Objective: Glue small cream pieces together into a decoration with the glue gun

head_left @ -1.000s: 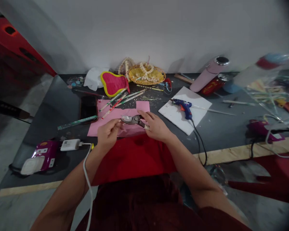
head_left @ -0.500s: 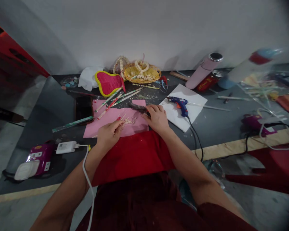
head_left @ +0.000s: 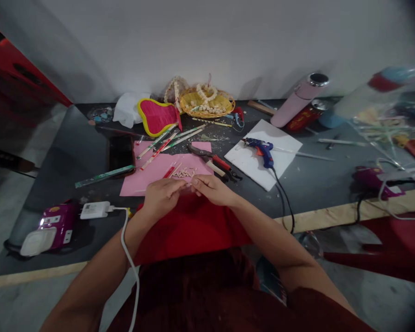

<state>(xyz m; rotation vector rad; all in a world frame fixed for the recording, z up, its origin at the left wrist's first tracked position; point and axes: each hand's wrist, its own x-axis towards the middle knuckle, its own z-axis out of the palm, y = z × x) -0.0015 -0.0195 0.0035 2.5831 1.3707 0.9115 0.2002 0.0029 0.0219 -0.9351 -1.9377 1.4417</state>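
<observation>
My left hand (head_left: 162,196) is closed in a pinch at the near edge of the pink sheet (head_left: 134,184). Its fingertips meet those of my right hand (head_left: 212,188), also pinched. Whatever lies between the fingertips is too small to make out. Just beyond them, small pale pieces (head_left: 184,173) are scattered on the pink sheet, beside a short red strip (head_left: 169,172). Red-handled pliers (head_left: 221,163) rest right of the pieces, beyond my right hand. A red cloth (head_left: 190,230) lies below both hands.
A blue glue gun (head_left: 263,150) sits on a white board (head_left: 244,163) at right. Behind are a wicker basket (head_left: 207,112), a pink flask (head_left: 297,101) and a red can (head_left: 306,114). A phone (head_left: 121,154) and a purple power strip (head_left: 57,223) are at left.
My right hand has let go of the pliers and moved left and nearer, to meet my left hand. The left hand has shifted slightly right. The pliers now lie uncovered.
</observation>
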